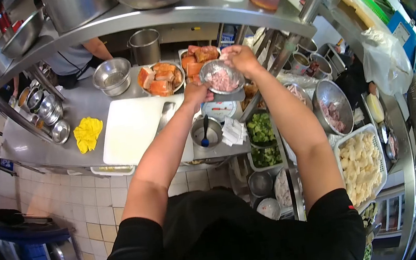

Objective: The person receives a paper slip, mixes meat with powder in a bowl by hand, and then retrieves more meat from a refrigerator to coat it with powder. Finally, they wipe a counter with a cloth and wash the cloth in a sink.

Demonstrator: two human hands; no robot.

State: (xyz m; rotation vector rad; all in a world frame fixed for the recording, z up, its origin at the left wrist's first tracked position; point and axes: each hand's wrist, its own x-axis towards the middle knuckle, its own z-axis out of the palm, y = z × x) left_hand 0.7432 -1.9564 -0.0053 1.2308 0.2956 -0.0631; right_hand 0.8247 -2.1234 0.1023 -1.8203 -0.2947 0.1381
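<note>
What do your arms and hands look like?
Both arms are bare below short black sleeves; the right sleeve has a small red mark near its hem. The left hand and right hand wear no gloves.

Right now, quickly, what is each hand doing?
Left hand: closed on the rim of a round silver metal bowl of pink meat pieces.
Right hand: fingers curled near the bowl's far-right rim; whether it holds anything cannot be told.
</note>
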